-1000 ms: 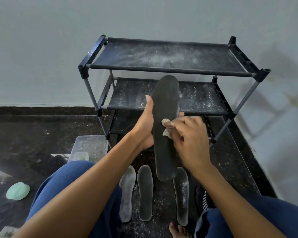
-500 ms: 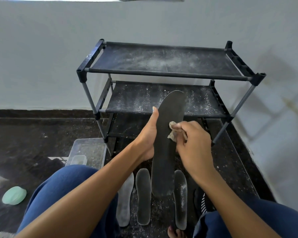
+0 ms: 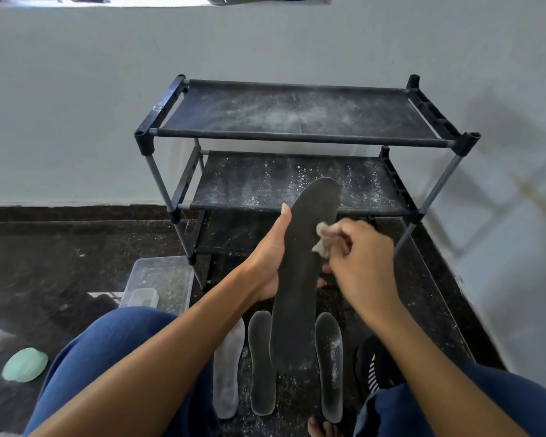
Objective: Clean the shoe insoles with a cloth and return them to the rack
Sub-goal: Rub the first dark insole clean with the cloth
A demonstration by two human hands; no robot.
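A seated person's left hand [image 3: 270,260] is gripping a dark insole [image 3: 300,279] by its left edge, long axis running away toward the rack [image 3: 300,138]. The right hand [image 3: 360,263], fingers bunched around a small cloth [image 3: 321,239], is pressing it against the insole just left of the fingertips, the nearer hand for wiping

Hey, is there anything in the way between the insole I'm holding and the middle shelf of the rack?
Nothing visible blocks it. The held insole is gripped by the left hand, its tip already in front of the middle shelf, which carries only white dust. The right hand presses the cloth on it.
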